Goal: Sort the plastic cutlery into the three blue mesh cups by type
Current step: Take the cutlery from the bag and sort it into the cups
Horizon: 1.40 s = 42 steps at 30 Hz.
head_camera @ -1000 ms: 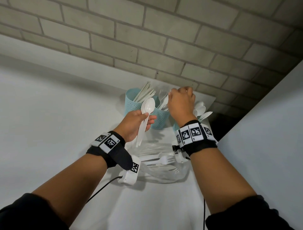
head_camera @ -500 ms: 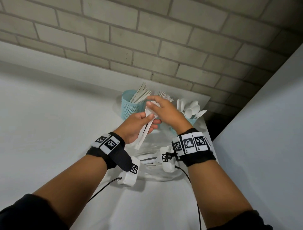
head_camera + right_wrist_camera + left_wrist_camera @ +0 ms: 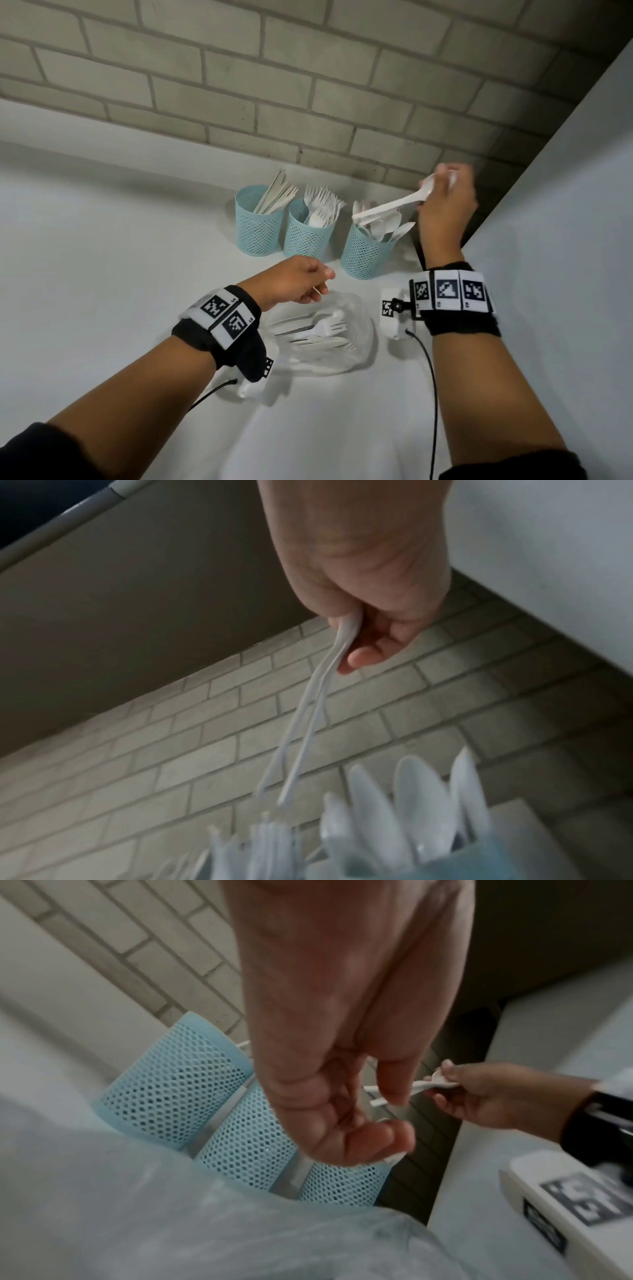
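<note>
Three blue mesh cups stand in a row by the brick wall: the left cup (image 3: 259, 226) holds knives, the middle cup (image 3: 307, 234) forks, the right cup (image 3: 366, 255) spoons. My right hand (image 3: 438, 186) pinches two white spoons (image 3: 387, 207) by their bowls. Their handles point left and hang just above the spoon cup; in the right wrist view the two handles (image 3: 304, 729) end close over the spoons standing in that cup (image 3: 418, 804). My left hand (image 3: 308, 282) hovers with loosely curled fingers and holds nothing, just above a clear plastic bag (image 3: 359, 346) holding forks and other cutlery.
A white panel (image 3: 565, 240) rises close on the right, beside my right forearm. The brick wall (image 3: 308, 85) stands right behind the cups. The white tabletop (image 3: 102, 257) stretches to the left. Wrist camera cables trail near the bag.
My right hand took the spoons out of my left hand and carried them right, over the spoon cup. My left hand dropped toward the bag, holding nothing.
</note>
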Tool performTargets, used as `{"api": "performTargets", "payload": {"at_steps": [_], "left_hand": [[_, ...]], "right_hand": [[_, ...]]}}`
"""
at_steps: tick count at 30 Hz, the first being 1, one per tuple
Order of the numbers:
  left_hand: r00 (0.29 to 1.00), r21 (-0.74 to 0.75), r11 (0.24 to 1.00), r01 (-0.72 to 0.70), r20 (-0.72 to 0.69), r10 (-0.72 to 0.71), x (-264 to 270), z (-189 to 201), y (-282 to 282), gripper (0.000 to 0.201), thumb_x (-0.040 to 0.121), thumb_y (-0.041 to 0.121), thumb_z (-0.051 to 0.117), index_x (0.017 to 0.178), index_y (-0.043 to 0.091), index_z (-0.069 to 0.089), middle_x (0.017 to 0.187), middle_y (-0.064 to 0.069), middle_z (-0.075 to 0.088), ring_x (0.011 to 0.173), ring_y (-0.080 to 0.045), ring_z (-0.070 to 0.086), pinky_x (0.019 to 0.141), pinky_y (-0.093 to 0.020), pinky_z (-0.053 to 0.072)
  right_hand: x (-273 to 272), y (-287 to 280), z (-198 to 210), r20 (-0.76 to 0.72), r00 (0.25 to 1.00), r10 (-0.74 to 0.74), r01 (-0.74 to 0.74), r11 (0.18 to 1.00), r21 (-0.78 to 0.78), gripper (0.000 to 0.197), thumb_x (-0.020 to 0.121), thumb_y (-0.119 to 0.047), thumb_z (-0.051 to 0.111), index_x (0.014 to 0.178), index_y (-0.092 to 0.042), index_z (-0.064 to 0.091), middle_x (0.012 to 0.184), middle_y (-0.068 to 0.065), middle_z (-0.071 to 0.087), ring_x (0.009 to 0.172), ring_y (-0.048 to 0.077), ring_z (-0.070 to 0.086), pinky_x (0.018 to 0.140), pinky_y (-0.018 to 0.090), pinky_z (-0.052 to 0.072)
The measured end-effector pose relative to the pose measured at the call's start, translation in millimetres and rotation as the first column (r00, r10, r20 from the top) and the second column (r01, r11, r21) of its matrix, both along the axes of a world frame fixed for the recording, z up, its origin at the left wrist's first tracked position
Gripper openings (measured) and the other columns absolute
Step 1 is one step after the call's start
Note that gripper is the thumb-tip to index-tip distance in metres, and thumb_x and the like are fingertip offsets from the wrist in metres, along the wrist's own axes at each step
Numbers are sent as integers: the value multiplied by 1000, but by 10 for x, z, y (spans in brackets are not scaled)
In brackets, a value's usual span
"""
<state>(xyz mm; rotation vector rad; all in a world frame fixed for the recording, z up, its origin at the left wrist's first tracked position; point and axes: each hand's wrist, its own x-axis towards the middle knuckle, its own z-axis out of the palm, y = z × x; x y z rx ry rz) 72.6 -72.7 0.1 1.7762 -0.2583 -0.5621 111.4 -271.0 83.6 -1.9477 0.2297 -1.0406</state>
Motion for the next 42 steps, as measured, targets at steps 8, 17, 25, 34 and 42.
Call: {"api": "performTargets", "payload": {"at_steps": [8, 17, 25, 34, 42], "left_hand": [[944, 533, 838, 119, 202, -263, -51, -131, 20, 25, 89, 26, 61, 109, 12, 65, 111, -2, 64, 96, -13, 56, 86, -21, 43], [897, 751, 618, 233, 80, -435, -130, -205, 103, 15, 88, 26, 57, 94, 12, 55, 95, -4, 54, 83, -20, 48, 76, -28, 40], [877, 784, 589, 198, 127, -464, -205, -237, 11, 37, 87, 34, 59, 107, 3, 57, 112, -11, 60, 94, -25, 54, 73, -28, 37], [816, 873, 482, 76, 224, -533, -318, -272, -33, 41, 92, 38, 50, 119, 8, 52, 118, -11, 55, 105, -29, 56, 82, -33, 44], [772, 874, 486, 24, 292, -565, -297, -231, 41, 32, 93, 32, 50, 110, 5, 53, 110, -12, 59, 97, -30, 57, 73, -31, 41]], "right_hand": [[71, -31, -302, -121, 981, -152, 74, 867, -492, 31, 99, -25, 39, 107, -4, 61, 101, 19, 61, 99, 31, 52, 77, 34, 39], [108, 139, -499, -321, 946, -44, -145, 828, -542, 26, 97, -21, 41, 109, -15, 64, 119, 4, 61, 122, 23, 37, 94, 32, 27], [-376, 419, -371, -813, 484, 324, -673, 732, -109, 18, 93, -27, 55, 107, -20, 63, 108, 1, 62, 89, 14, 56, 72, 22, 42], [-552, 393, -818, -954, 264, 142, -646, 761, -66, 27, 90, -28, 58, 109, -9, 62, 101, 7, 60, 87, 18, 53, 75, 26, 42], [-589, 357, -863, -902, 388, 191, -561, 825, -67, 24, 93, -17, 52, 99, 0, 67, 93, 15, 65, 82, 22, 57, 76, 32, 49]]}}
